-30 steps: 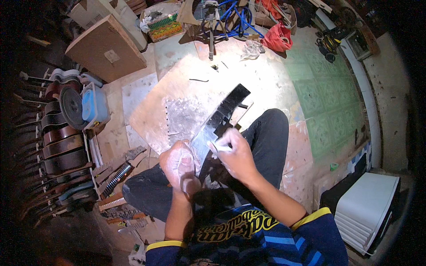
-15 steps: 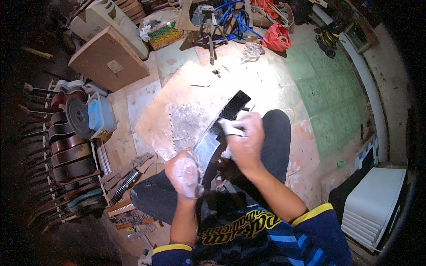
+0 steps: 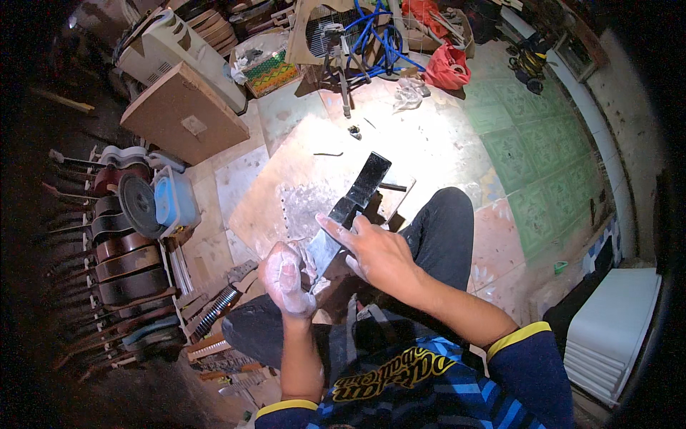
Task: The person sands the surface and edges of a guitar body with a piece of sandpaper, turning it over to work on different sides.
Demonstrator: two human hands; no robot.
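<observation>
In the head view, my left hand [image 3: 287, 279] is closed round the near end of a long, narrow piece [image 3: 366, 179], glossy black at the far end and dusty grey nearer me. My right hand [image 3: 371, 257] lies over the middle of the piece, index finger stretched across it and thumb apart; I see nothing held in it, though its palm is hidden. A pale board with a dark bar [image 3: 400, 187] shows behind the piece. White powder coats my fingers.
Guitar bodies [image 3: 125, 286] line the left, beside a blue tub [image 3: 168, 196] and dark lid [image 3: 141, 206]. A cardboard board [image 3: 175, 121], blue hose [image 3: 375, 36] and red bag [image 3: 446, 68] are at the back; a white appliance [image 3: 607, 329] stands right. A pale mat [image 3: 254, 196] lies ahead.
My right hand first moved up along the piece holding something white, then came back down-left with the index finger stretched out. The white item no longer shows. The surroundings shifted slightly in view.
</observation>
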